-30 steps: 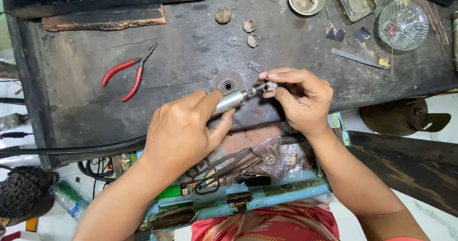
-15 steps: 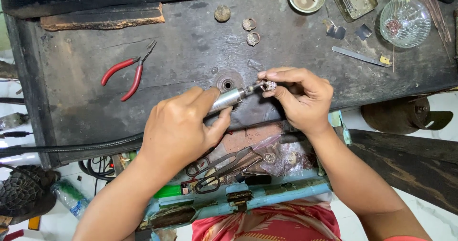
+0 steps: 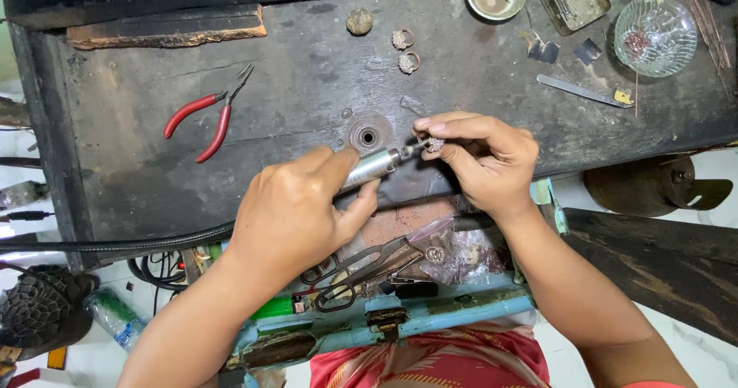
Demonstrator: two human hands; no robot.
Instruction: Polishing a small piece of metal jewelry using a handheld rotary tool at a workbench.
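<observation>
Scissors [image 3: 361, 269] lie nearest, in the blue tray [image 3: 453, 311] at the bench's front edge. Above them, the left hand [image 3: 296, 211] is closed around a silver rotary handpiece [image 3: 369, 169], its black flexible shaft [image 3: 115, 238] running off to the left. The right hand [image 3: 488, 157] pinches a small studded ring [image 3: 436, 144] between thumb and fingertips, touching the handpiece tip. Farther back on the dark workbench [image 3: 307, 88] lie red-handled pliers [image 3: 204, 115], two similar rings [image 3: 406, 50] and a glass bowl [image 3: 655, 34].
</observation>
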